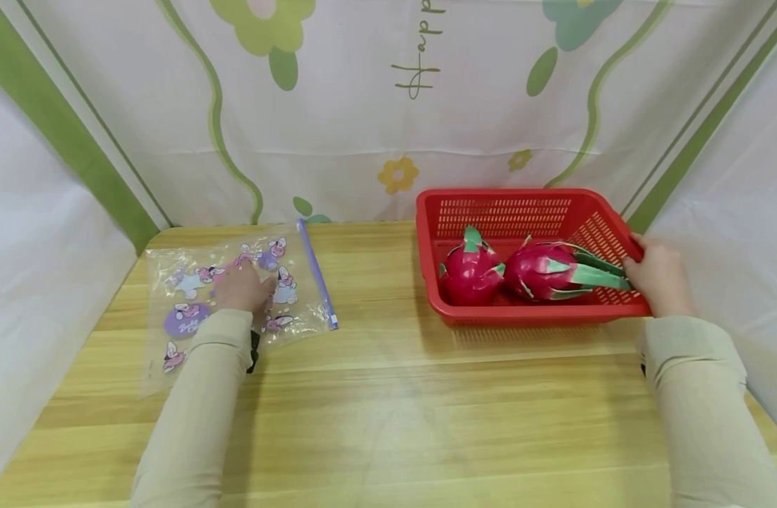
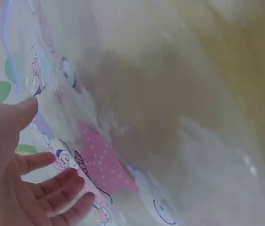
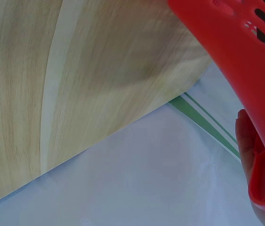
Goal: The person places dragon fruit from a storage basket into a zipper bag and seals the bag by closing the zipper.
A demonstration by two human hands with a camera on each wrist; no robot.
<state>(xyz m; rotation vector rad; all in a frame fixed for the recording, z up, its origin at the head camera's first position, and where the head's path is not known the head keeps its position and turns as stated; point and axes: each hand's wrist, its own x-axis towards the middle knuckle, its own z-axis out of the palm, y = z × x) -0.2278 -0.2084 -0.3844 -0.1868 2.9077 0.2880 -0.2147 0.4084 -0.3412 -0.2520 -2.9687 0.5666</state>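
Note:
A clear zip bag (image 1: 308, 303) printed with pink and purple cartoon figures lies flat at the left of the table. My left hand (image 1: 243, 288) is over its middle; in the left wrist view the fingers (image 2: 61, 190) are loosely spread against the plastic, pinching nothing. At the right, a red plastic basket (image 1: 528, 315) contains two dragon fruits, a rounder one (image 1: 471, 276) and one with long green leaves (image 1: 543, 271). My right hand (image 1: 663, 279) grips the basket's right rim. In the right wrist view, the basket (image 3: 231, 61) partly covers that hand (image 3: 246, 141).
The wooden table (image 1: 375, 395) extends between bag and basket and toward the front. Behind it hangs a white cloth (image 1: 350, 106) with flowers and green lines. More white cloth (image 1: 39, 233) hangs along the left side, and also along the right.

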